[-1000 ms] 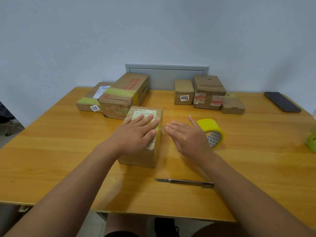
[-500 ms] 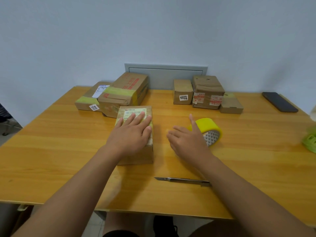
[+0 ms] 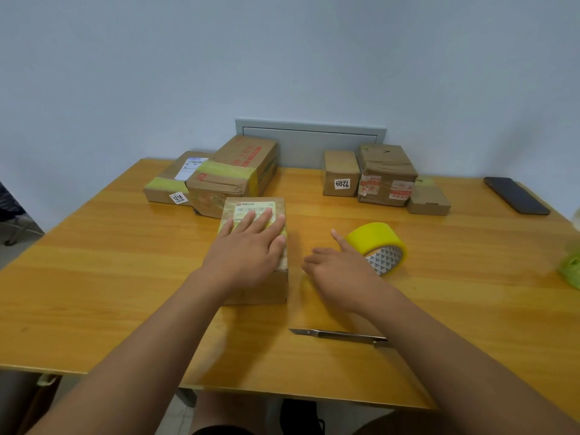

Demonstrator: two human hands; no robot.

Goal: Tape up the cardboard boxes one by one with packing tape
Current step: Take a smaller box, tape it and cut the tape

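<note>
A small cardboard box with a pale label and yellow tape stands at the middle of the wooden table. My left hand lies flat on its top, fingers straight. My right hand hovers low over the table right of the box, fingers loosely bent, holding nothing, just left of the yellow tape roll. A metal utility knife lies near the front edge. Two taped boxes sit at the back left; three boxes stand at the back right.
A dark phone lies at the far right of the table. Something light green sits at the right edge. A grey panel is set in the wall behind the boxes.
My left hand has slid the small box leftward and away, toward the taped boxes, turning it straight. My right hand has come off the box side and drawn back toward the tape roll.
</note>
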